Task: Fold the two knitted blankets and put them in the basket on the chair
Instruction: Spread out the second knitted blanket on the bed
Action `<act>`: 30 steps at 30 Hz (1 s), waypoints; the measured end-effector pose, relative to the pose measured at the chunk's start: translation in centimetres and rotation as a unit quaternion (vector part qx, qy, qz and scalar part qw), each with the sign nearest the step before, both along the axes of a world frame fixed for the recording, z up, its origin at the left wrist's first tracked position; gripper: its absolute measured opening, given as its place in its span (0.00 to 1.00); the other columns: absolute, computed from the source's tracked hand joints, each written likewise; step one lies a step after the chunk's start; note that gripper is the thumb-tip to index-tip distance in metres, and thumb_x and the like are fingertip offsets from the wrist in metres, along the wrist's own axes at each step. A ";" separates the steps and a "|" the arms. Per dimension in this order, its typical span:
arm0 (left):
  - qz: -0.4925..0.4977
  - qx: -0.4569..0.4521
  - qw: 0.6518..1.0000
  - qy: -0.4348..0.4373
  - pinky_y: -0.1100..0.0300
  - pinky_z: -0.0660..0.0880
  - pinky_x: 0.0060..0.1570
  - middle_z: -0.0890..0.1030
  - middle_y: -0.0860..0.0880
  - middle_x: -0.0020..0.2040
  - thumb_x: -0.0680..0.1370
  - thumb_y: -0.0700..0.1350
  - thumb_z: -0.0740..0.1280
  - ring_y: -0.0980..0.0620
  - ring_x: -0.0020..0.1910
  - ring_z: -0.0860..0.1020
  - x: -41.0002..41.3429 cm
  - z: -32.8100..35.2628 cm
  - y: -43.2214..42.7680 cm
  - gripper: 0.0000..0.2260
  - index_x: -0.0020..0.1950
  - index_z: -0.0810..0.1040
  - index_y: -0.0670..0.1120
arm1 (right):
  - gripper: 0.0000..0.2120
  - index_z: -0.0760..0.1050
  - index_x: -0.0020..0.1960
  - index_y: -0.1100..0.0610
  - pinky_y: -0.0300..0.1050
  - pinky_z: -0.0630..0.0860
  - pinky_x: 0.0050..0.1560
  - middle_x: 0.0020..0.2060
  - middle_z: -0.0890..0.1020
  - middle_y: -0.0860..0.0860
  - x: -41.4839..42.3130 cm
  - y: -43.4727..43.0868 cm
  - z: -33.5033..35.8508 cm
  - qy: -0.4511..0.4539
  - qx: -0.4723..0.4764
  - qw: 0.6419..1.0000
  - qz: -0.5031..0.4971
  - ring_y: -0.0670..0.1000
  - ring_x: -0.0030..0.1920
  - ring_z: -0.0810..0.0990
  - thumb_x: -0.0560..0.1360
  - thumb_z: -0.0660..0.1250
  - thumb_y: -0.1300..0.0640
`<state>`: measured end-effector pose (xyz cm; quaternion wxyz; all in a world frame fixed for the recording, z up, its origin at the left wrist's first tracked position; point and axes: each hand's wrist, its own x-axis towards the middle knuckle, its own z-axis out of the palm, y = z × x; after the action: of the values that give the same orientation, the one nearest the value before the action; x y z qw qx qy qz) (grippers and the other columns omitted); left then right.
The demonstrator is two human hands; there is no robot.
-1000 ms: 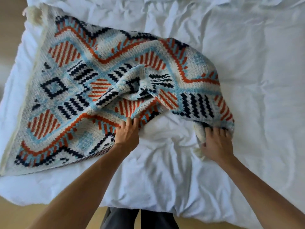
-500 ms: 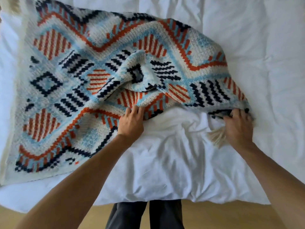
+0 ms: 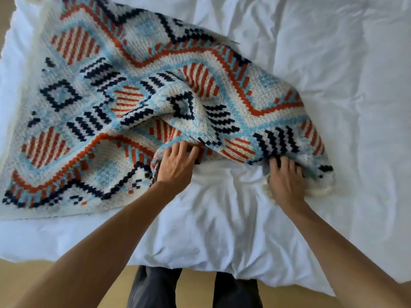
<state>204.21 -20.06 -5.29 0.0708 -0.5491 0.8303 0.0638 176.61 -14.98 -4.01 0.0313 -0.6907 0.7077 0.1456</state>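
The blanket (image 3: pixel 133 96) lies rumpled on the bed (image 3: pixel 344 85); the left hand (image 3: pixel 175 166) pinches its near edge, the right hand (image 3: pixel 287 181) clutches the corner, both grips clamped, likely to pull it flat

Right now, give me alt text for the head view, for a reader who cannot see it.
Two bare hands grip the near edge of a knitted blanket, patterned in orange, navy and light blue, on a white duvet: the left hand mid-edge, the right hand at the rumpled right corner. The blanket's left part lies flat.
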 end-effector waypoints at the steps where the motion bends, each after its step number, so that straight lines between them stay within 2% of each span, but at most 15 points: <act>1: 0.012 -0.006 1.000 -0.004 0.47 0.71 0.44 0.74 0.38 0.54 0.70 0.37 0.66 0.40 0.48 0.72 -0.8 -0.1 -0.2 0.20 0.61 0.71 0.42 | 0.12 0.75 0.52 0.64 0.52 0.73 0.42 0.44 0.77 0.64 -0.7 -0.6 -0.4 -0.020 -0.001 1.000 0.011 0.62 0.43 0.77 0.69 0.68 0.64; 3: 0.041 0.002 0.999 -0.011 0.47 0.71 0.47 0.72 0.37 0.59 0.72 0.36 0.64 0.39 0.52 0.72 -2.2 -0.2 -0.5 0.22 0.66 0.68 0.43 | 0.12 0.75 0.53 0.65 0.54 0.74 0.43 0.45 0.77 0.66 -2.3 -1.9 -0.4 -0.058 -0.011 0.998 0.022 0.64 0.44 0.77 0.69 0.67 0.69; 5: 0.067 0.031 0.997 -0.012 0.48 0.70 0.50 0.71 0.38 0.60 0.75 0.35 0.61 0.39 0.54 0.71 -3.8 0.2 -0.6 0.21 0.69 0.66 0.44 | 0.12 0.75 0.51 0.67 0.55 0.75 0.40 0.45 0.77 0.67 -4.5 -3.3 0.5 -0.076 -0.036 0.996 0.022 0.65 0.43 0.77 0.68 0.65 0.73; 8: 0.141 0.020 0.988 0.052 0.49 0.69 0.51 0.77 0.39 0.54 0.76 0.34 0.59 0.41 0.54 0.74 -5.8 1.8 -0.7 0.15 0.61 0.73 0.41 | 0.10 0.74 0.49 0.69 0.56 0.72 0.37 0.46 0.74 0.68 -8.9 -5.5 2.3 -0.068 -0.049 0.996 0.015 0.66 0.44 0.75 0.69 0.62 0.74; 10: 0.211 0.015 0.969 0.131 0.52 0.71 0.46 0.80 0.39 0.48 0.74 0.34 0.60 0.41 0.49 0.77 -6.7 3.5 -0.5 0.11 0.53 0.78 0.39 | 0.09 0.74 0.48 0.71 0.56 0.70 0.37 0.45 0.73 0.68 -12.6 -6.5 3.5 -0.053 -0.043 0.998 -0.002 0.67 0.44 0.74 0.69 0.61 0.75; 12: 0.259 0.063 0.950 0.165 0.54 0.73 0.43 0.82 0.39 0.46 0.73 0.35 0.60 0.41 0.44 0.79 -7.0 4.8 0.1 0.12 0.53 0.80 0.42 | 0.09 0.76 0.46 0.71 0.57 0.71 0.39 0.44 0.74 0.69 -15.3 -6.8 4.2 -0.045 -0.033 0.998 0.009 0.67 0.44 0.73 0.67 0.62 0.75; 14: 0.256 0.150 0.948 0.114 0.55 0.72 0.42 0.81 0.41 0.49 0.74 0.37 0.60 0.43 0.43 0.77 -6.8 5.3 1.5 0.14 0.56 0.79 0.45 | 0.08 0.76 0.44 0.71 0.57 0.70 0.40 0.43 0.75 0.68 -15.4 -6.4 4.5 -0.071 -0.027 0.996 0.048 0.66 0.44 0.73 0.66 0.63 0.75; 16: 0.239 0.224 0.944 0.038 0.57 0.70 0.39 0.81 0.42 0.48 0.76 0.40 0.61 0.46 0.40 0.74 -6.4 5.3 3.3 0.12 0.56 0.79 0.47 | 0.06 0.75 0.43 0.69 0.55 0.70 0.39 0.42 0.75 0.66 -13.4 -5.0 4.6 -0.124 -0.024 0.987 0.100 0.64 0.43 0.74 0.66 0.64 0.73; 20: 0.233 0.275 0.933 -0.008 0.56 0.70 0.40 0.81 0.42 0.47 0.77 0.41 0.59 0.45 0.40 0.75 -6.1 4.3 5.4 0.11 0.56 0.77 0.45 | 0.08 0.74 0.39 0.67 0.50 0.74 0.31 0.35 0.76 0.63 -7.5 -0.9 3.3 -0.239 -0.006 0.955 0.175 0.60 0.34 0.76 0.61 0.69 0.72; 22: 0.234 0.280 0.931 -0.018 0.54 0.72 0.42 0.80 0.41 0.48 0.77 0.42 0.58 0.43 0.43 0.77 -6.6 3.8 5.7 0.11 0.56 0.76 0.43 | 0.09 0.75 0.47 0.67 0.53 0.76 0.39 0.42 0.78 0.63 -5.5 0.3 2.0 -0.247 0.044 0.954 0.161 0.61 0.42 0.77 0.67 0.67 0.68; 24: 0.225 0.284 0.932 -0.011 0.51 0.75 0.48 0.78 0.42 0.53 0.76 0.41 0.60 0.43 0.50 0.76 -7.7 3.3 5.9 0.14 0.60 0.71 0.42 | 0.14 0.73 0.57 0.64 0.53 0.72 0.50 0.52 0.76 0.63 -4.6 0.6 0.7 -0.196 0.080 0.967 0.140 0.61 0.52 0.74 0.72 0.64 0.62; 27: 0.165 0.226 0.960 0.030 0.49 0.71 0.56 0.71 0.43 0.60 0.72 0.43 0.62 0.44 0.57 0.70 -10.8 2.6 6.6 0.26 0.69 0.61 0.45 | 0.21 0.70 0.62 0.62 0.59 0.67 0.61 0.59 0.72 0.66 -4.7 0.4 -0.1 -0.126 0.052 0.986 0.095 0.64 0.61 0.70 0.71 0.67 0.57; 30: 0.113 0.153 0.979 0.076 0.49 0.70 0.56 0.68 0.44 0.62 0.73 0.45 0.64 0.44 0.59 0.69 -14.6 2.1 6.2 0.27 0.71 0.58 0.47 | 0.25 0.64 0.69 0.63 0.64 0.60 0.66 0.67 0.66 0.69 -5.5 -0.7 -0.2 -0.100 0.025 0.993 0.053 0.68 0.69 0.62 0.75 0.63 0.56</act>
<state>189.64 -13.86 -3.21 0.0825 -0.6155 0.7464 0.2391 171.15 -15.63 -4.17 0.1113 -0.7373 0.6596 0.0945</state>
